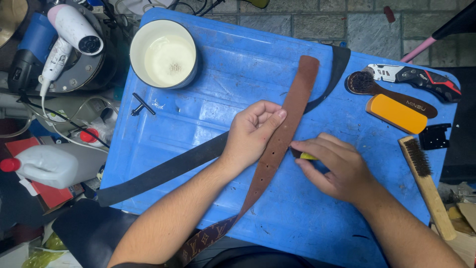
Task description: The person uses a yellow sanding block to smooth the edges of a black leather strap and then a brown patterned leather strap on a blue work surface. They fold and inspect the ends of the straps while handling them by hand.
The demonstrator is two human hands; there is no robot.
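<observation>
A brown leather belt (292, 114) with several punched holes lies diagonally across the blue plastic board (238, 64). My left hand (250, 134) presses it flat with fingers and thumb near its middle. Beneath it a black strap (163, 171) runs from the lower left to the upper right. My right hand (332, 166) pinches a small yellow-handled tool (305, 156) with its tip against the belt's right edge. The belt's patterned end hangs off the near edge.
A white tub of pale paste (163, 53) stands at the board's back left. A utility knife (416, 77), a dark brush (377, 89), an orange block (396, 113) and a wooden brush (426, 186) lie right. A hair dryer (69, 34) and white bottle (49, 164) are left.
</observation>
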